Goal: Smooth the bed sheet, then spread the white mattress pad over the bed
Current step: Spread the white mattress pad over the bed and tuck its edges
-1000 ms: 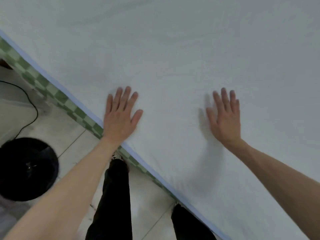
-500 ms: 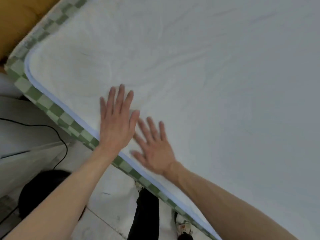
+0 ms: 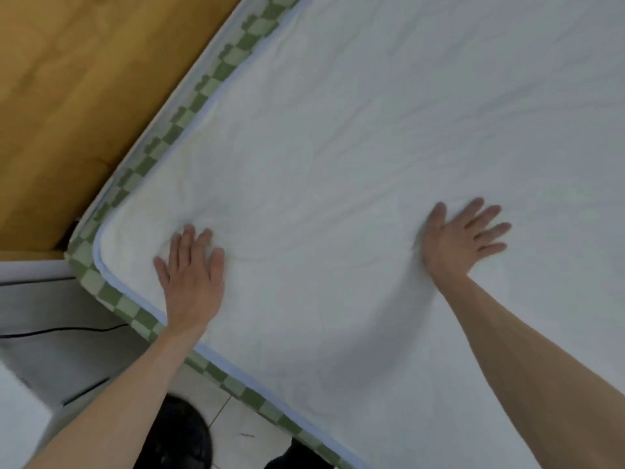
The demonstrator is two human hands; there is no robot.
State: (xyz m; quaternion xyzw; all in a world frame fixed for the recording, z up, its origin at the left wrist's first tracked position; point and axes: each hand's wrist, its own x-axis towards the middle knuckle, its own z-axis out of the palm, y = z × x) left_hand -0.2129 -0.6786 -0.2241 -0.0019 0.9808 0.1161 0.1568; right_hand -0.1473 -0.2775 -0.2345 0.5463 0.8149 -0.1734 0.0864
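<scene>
The white mattress pad [image 3: 355,147] with a pale blue piped edge lies flat over the bed and fills most of the view. A green and white checked bed sheet [image 3: 135,170] shows as a narrow border around its rounded corner. My left hand [image 3: 191,275] presses flat on the pad near that corner, fingers apart. My right hand [image 3: 461,238] lies flat on the pad further right, fingers spread and blurred. Shallow creases run across the pad between and above the hands.
A wooden headboard [image 3: 67,96] stands at the upper left, against the bed's end. A black cable [image 3: 61,330] runs over a white surface at the left. A round black object [image 3: 182,434] sits on the tiled floor [image 3: 243,431] below the bed's edge.
My right hand has swept from beside the left hand out to the right across the pad. The view has shifted toward the corner, so the headboard shows more. The left hand stayed flat near the corner.
</scene>
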